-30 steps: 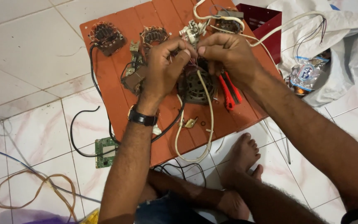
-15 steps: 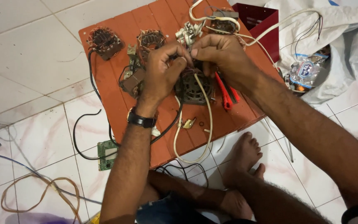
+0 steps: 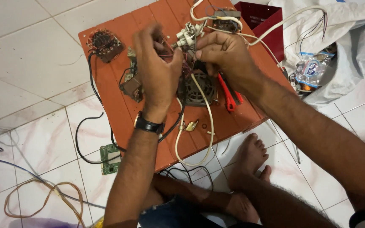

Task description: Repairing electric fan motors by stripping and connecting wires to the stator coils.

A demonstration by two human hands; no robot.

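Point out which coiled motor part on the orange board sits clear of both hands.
The copper-wound stator at the board's far-left corner; the grey motor lies directly beneath the hands.

Bright, even indoor light falls from above; no hard glare shows, only a soft sheen on the white floor tiles (image 3: 30,38) left of the orange surface (image 3: 119,101); shadows are faint and diffuse, the darkest lying under the near edge of that surface around the tangled black wires; colours read warm and saturated; the left hand (image 3: 159,71) is smeared by motion blur, its fingers indistinct, while the right hand (image 3: 224,55) is somewhat sharper; the floor beside the surface is crisp; tile lines bow slightly toward the frame's corners; the lower corners, nearest the camera, look soft.
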